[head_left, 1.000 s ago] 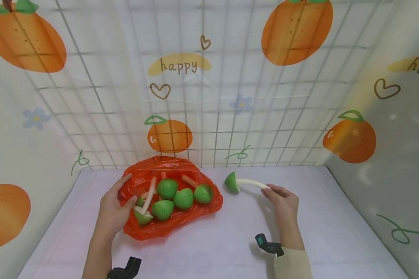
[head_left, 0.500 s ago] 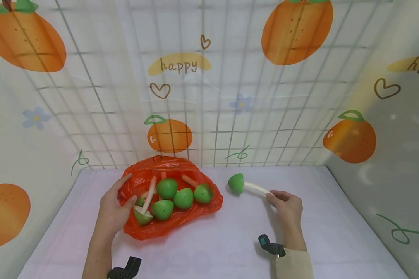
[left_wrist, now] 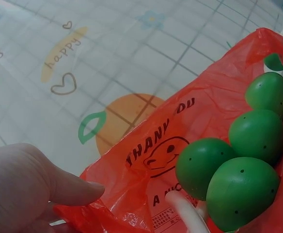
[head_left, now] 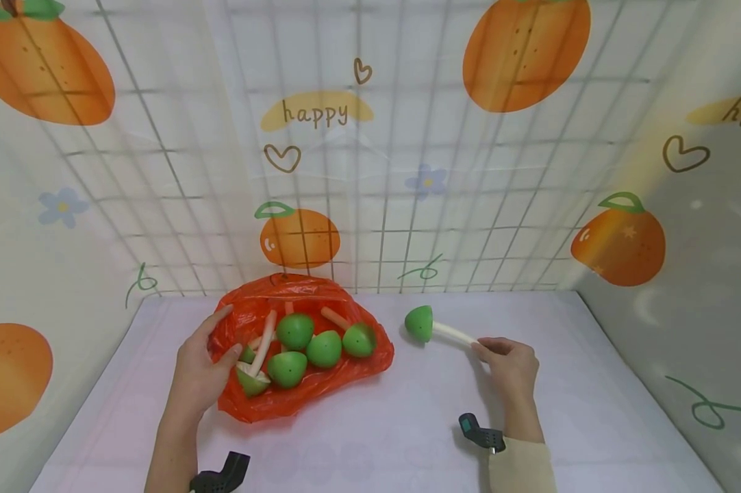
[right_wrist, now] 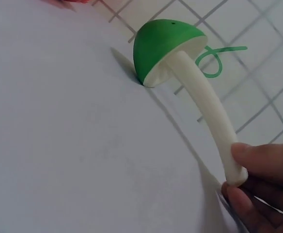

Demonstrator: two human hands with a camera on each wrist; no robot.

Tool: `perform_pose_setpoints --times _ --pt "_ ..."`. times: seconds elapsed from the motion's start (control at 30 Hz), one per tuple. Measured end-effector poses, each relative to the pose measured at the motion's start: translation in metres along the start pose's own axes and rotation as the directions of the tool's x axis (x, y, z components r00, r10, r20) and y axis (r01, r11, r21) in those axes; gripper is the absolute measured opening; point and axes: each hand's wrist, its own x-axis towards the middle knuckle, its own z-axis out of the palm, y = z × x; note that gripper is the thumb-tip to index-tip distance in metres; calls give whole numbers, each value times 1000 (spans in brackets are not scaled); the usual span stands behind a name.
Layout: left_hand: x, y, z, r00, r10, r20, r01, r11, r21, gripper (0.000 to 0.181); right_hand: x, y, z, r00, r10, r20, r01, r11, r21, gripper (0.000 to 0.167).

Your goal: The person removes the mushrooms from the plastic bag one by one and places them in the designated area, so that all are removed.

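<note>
A red plastic bag (head_left: 303, 404) lies open on the left of the table, with several green-capped, white-stemmed toy mushrooms (head_left: 287, 370) inside. At its left edge the left hand (head_left: 199, 373) grips the plastic between thumb and fingers; the left wrist view shows the thumb over the red film (left_wrist: 127, 208). To the right of the bag, the right hand (head_left: 511, 366) pinches the stem end of one mushroom (head_left: 419, 324), its green cap pointing left. In the right wrist view, thumb and fingers hold the base of the white stem (right_wrist: 212, 111), the cap at the far end.
The white table (head_left: 370, 452) is bounded by a patterned curtain (head_left: 500, 205) over a wire grid at the back and by side walls. Black devices sit on the left wrist (head_left: 222, 474) and right wrist (head_left: 481, 434).
The right hand has moved slightly right and toward the near edge with its mushroom, mostly during the first half second. The left hand and the bag keep their places.
</note>
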Motion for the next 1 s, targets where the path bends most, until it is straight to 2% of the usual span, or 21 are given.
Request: perform_pose_setpoints --times 0.3,1.0 --pt "0 0 1 1000 -11 8 11 1000 -2 71 0 1 -1 999 -24 -25 23 999 -46 27" --pt "0 3 2 999 -28 16 28 1000 14 72 -3 -3 -1 1000 -12 -23 10 999 -51 28"
